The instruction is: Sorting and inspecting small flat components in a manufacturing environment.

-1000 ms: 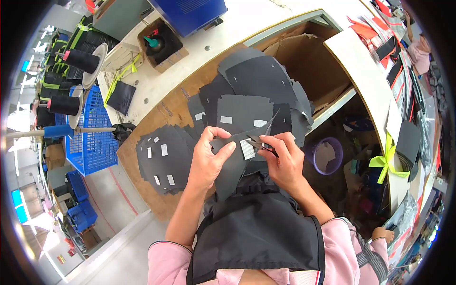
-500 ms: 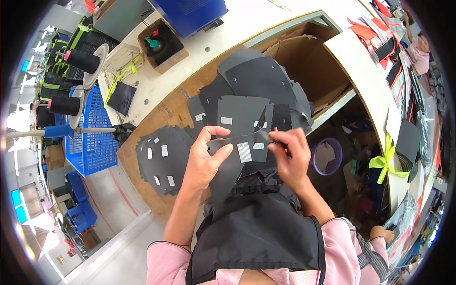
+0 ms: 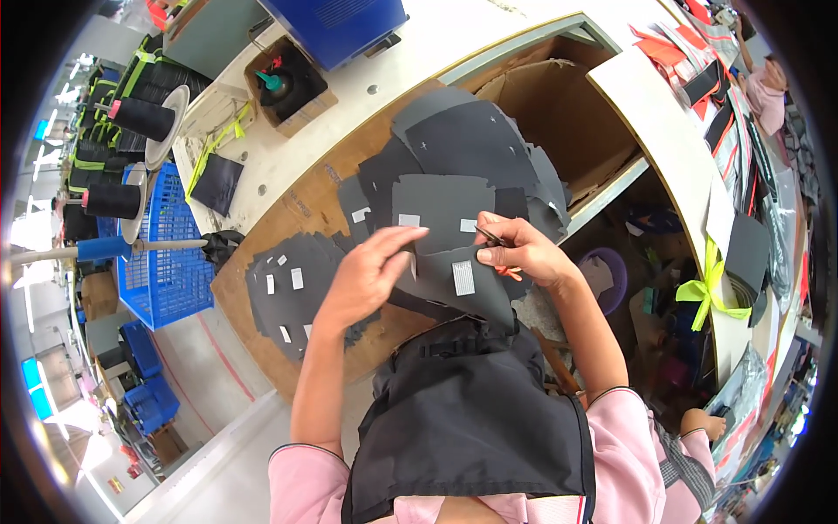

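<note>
My left hand [image 3: 365, 278] pinches the left edge of a dark grey fabric panel [image 3: 467, 307] over my lap. Its fingertips curl over the edge, partly hiding the grip. A ribbed white patch [image 3: 463, 278] lies on the panel. Small scissors [image 3: 494, 236] are in my closed right hand [image 3: 528, 251], dark blades by the thumb and forefinger, orange part below the fingers. They are at the panel's upper right corner. Just beyond lies another grey panel [image 3: 445, 199] with two white patches, on a heap of dark panels [image 3: 471, 140].
Left of my hands, a stack of patched grey panels [image 3: 314, 253] rests on the brown board [image 3: 301, 210]. A cardboard box [image 3: 567, 113] sits open beyond the heap. At right stands a purple bin [image 3: 618, 284]. Thread spools [image 3: 144, 118] and a blue crate [image 3: 161, 284] are at left.
The panel has turned and lies lower, closer to my lap. My right hand has turned, so the scissors' dark blades now show. My left hand has rolled over, its back now upward.
</note>
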Motion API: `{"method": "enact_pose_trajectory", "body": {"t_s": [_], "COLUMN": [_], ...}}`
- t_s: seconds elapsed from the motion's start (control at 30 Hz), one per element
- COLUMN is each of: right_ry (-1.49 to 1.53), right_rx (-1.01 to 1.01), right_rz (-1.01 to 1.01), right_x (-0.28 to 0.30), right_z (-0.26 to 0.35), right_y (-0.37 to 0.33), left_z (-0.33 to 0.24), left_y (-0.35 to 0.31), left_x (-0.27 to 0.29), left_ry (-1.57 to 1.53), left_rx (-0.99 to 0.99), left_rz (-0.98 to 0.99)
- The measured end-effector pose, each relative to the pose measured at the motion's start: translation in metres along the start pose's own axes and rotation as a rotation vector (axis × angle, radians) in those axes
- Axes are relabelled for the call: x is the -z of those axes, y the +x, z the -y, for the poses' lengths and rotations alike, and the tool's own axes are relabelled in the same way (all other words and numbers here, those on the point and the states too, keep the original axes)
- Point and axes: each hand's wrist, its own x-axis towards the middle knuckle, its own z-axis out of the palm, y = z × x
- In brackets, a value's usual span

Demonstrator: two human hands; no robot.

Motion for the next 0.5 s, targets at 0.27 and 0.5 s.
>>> {"method": "enact_pose_trajectory", "body": {"t_s": [0.27,0.5], "right_ry": [0.199,-0.268], "right_rx": [-0.013,0.258], "right_rz": [0.008,-0.399], "right_x": [-0.003,-0.031], "right_z": [-0.006,-0.003], "right_y": [-0.001,-0.016], "left_z": [0.001,-0.01], "left_y": [0.008,0.004], "left_x": [-0.015,-0.026], "left_ry": [0.032,-0.315], "left_rx": [-0.108,0.102], "left_rz": [0.093,0.061]}}
